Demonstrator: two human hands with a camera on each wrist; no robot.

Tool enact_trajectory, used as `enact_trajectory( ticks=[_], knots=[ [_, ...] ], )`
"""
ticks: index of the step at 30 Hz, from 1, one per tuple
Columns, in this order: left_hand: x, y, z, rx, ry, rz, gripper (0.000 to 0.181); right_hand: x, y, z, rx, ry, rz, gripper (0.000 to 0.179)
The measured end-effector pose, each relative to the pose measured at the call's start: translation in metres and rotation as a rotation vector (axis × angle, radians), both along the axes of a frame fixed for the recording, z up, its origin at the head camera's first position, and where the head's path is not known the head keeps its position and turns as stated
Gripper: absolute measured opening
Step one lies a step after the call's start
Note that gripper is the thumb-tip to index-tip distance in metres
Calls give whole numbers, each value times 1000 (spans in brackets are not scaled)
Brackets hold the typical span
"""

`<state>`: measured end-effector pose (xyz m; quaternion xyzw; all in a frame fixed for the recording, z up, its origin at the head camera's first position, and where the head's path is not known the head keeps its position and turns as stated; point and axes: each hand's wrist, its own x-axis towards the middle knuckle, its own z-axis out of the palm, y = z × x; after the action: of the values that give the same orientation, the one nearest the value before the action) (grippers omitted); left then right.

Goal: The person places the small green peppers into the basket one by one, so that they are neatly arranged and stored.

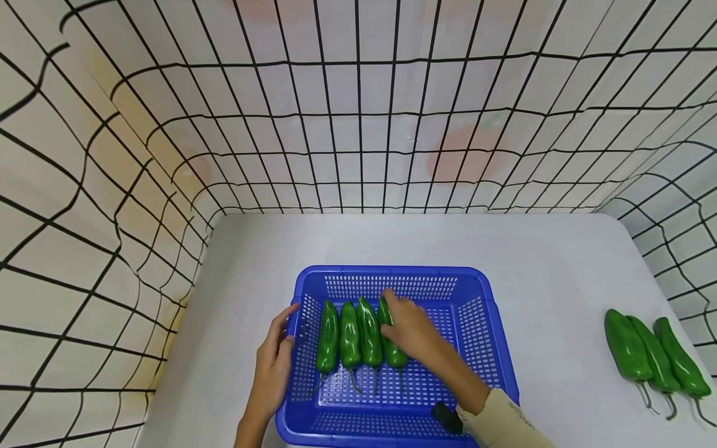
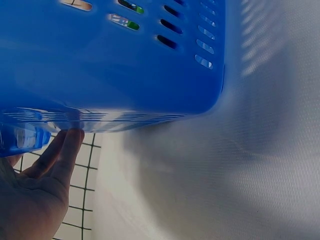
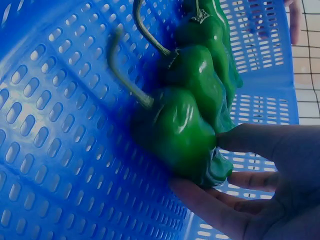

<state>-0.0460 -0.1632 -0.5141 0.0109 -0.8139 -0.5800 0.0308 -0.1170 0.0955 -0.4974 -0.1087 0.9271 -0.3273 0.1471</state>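
Observation:
Several long green peppers (image 1: 350, 336) lie side by side in a blue plastic basket (image 1: 386, 270), stems toward the front. My right hand (image 1: 411, 326) is inside the basket at the rightmost green pepper (image 3: 175, 130). Its thumb lies on one side of that pepper near the tip and the fingers on the other, pinching it. Outside the basket, at its left side, is my left hand (image 1: 273, 361). In the left wrist view, the fairly straight fingers (image 2: 67, 155) of that hand touch the basket's outer wall (image 2: 100, 75).
Three more green peppers (image 1: 658, 358) lie together on the white table (image 1: 560, 280), to the right of the basket. A small dark object (image 1: 446, 418) shows beside the right sleeve (image 1: 501, 423). Black wire grid (image 1: 358, 115) stands behind the table and along both sides.

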Motion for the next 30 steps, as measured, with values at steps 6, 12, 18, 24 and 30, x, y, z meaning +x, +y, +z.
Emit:
enact_trajectory(
  ticks=[6, 12, 18, 24, 30],
  knots=[
    [0, 0, 0, -11, 1, -1, 55, 2, 0, -1, -32, -10, -7, 56],
    [0, 0, 0, -12, -2, 4, 55, 0, 10, 5, -31, 17, -24, 53],
    [0, 1, 1, -21, -13, 5, 56, -3, 44, 22, 7, 70, -100, 36],
    [0, 0, 1, -19, -19, 6, 55, 1, 100, 51, 11, 200, -202, 29],
    [1, 1, 1, -13, -15, 3, 55, 8, 166, 64, 84, 349, -343, 28]
  ],
)
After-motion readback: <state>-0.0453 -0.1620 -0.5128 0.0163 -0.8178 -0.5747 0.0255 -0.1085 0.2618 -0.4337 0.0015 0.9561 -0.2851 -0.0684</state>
